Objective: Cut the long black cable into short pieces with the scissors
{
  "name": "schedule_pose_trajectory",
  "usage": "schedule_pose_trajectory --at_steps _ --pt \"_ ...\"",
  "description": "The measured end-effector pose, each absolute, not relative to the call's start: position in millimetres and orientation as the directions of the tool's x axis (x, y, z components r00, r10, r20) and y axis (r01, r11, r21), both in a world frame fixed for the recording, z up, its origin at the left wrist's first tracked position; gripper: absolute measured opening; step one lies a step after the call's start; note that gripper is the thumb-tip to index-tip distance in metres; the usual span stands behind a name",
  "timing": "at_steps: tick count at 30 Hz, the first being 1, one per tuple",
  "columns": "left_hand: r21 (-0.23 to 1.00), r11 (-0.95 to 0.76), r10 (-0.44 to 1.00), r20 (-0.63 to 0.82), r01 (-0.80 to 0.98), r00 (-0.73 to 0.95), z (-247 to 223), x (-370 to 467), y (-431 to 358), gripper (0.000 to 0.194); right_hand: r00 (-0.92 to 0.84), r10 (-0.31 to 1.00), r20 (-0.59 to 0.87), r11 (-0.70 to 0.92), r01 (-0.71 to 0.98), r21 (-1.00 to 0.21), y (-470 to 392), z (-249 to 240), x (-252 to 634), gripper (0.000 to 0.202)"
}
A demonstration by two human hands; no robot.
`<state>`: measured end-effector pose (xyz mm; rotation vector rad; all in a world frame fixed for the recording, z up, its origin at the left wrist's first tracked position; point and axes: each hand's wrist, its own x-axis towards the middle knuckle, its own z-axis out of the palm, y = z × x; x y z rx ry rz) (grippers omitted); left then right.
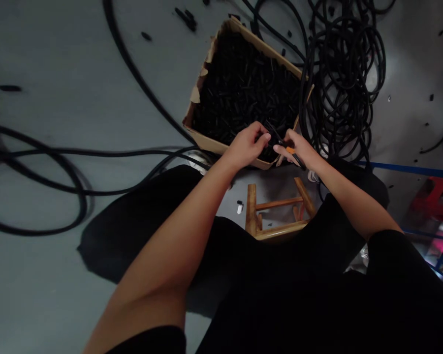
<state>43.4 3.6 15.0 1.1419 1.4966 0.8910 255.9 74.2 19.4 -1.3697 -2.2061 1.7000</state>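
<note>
A cardboard box point(211, 143) full of short black pieces stands on the floor ahead of me. Over its near edge, my left hand point(250, 142) has its fingers pinched together; whatever they hold is too dark and small to name. Just right of it, my right hand point(295, 147) is closed round a tool with orange and black handles point(291, 150). The tool's dark end points up and left over the box, close to my left fingertips.
Coiled black cable point(341, 73) lies right of the box, and more cable point(79, 191) loops across the floor at left. A wooden stool point(251, 211) is between my legs. A red stool point(441, 196) stands far right. Small black pieces are scattered around.
</note>
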Motion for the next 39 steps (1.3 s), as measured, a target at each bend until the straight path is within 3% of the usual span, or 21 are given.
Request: schedule_pose_trajectory --at_steps 5,11,15,19,30,39 --pt "0.896 0.439 0.897 -0.441 -0.069 -0.008 10.4 26.7 6.2 0.039 -0.623 0.66 -0.42 -0.011 0.551 -0.834 80.6 29.8 255.6 0.077" --pt "0.871 0.452 0.874 -0.476 -0.194 -0.1 8.2 27.7 10.4 0.026 -0.607 0.675 -0.419 0.015 0.579 -0.815 84.7 29.3 257.8 0.054" --pt "0.873 0.397 0.849 -0.466 -0.282 -0.248 5.8 29.0 13.6 0.018 -0.603 0.671 -0.431 0.131 0.67 -0.731 88.0 36.0 261.1 0.032" --pt "0.815 0.436 0.817 -0.536 -0.382 -0.212 6.3 27.8 12.9 0.021 -0.628 0.655 -0.42 0.373 0.752 -0.544 85.5 54.6 261.6 0.028" --pt "0.787 0.499 0.788 -0.586 -0.362 -0.189 5.2 38.8 10.5 0.027 -0.651 0.608 -0.455 0.528 0.759 -0.38 77.9 74.6 255.1 0.035" --pt "0.859 0.456 0.855 -0.496 -0.235 -0.152 -1.0 40.4 8.9 0.033 -0.614 0.629 -0.477 0.444 0.787 -0.428 78.1 70.3 253.9 0.034"
